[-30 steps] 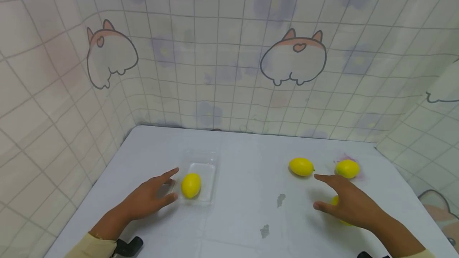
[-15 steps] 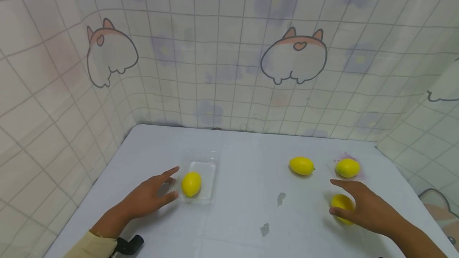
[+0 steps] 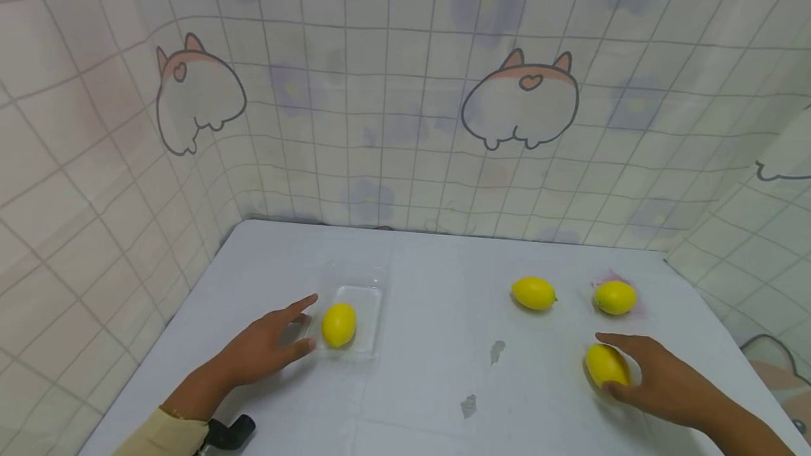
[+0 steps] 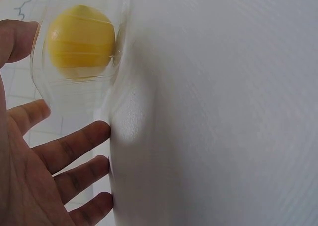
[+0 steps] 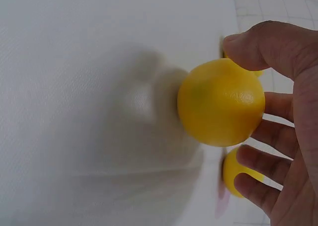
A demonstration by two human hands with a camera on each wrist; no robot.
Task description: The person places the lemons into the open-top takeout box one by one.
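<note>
A person's right hand (image 3: 665,378) curves around the near lemon (image 3: 604,366) at the right of a white-covered table (image 3: 443,315), thumb on the near side, index finger on the far side, the fingers parted about as wide as the fruit; whether they press on it or merely surround it cannot be told. Probably light and firm, the lemon should bear a squeeze, though its smooth, rounded skin could let it roll or slip; its broad middle, thumb opposite fingers, offers the surest hold. Beyond it lie a middle lemon (image 3: 533,293) and a far-right lemon (image 3: 614,298), the latter over a pinkish mark (image 3: 610,276). Across the table, the left hand (image 3: 262,347) is spread and relaxed, with no clear hold on anything, beside a transparent tray (image 3: 364,301) containing a fourth lemon (image 3: 338,325). The tray looks thin, light and apt to buckle; its rim seems the place to steady it. Its see-through walls fade into the white, leaving contact with the left hand uncertain. The right thumb hides part of the near lemon, and the right forearm runs out of the head view.
</note>
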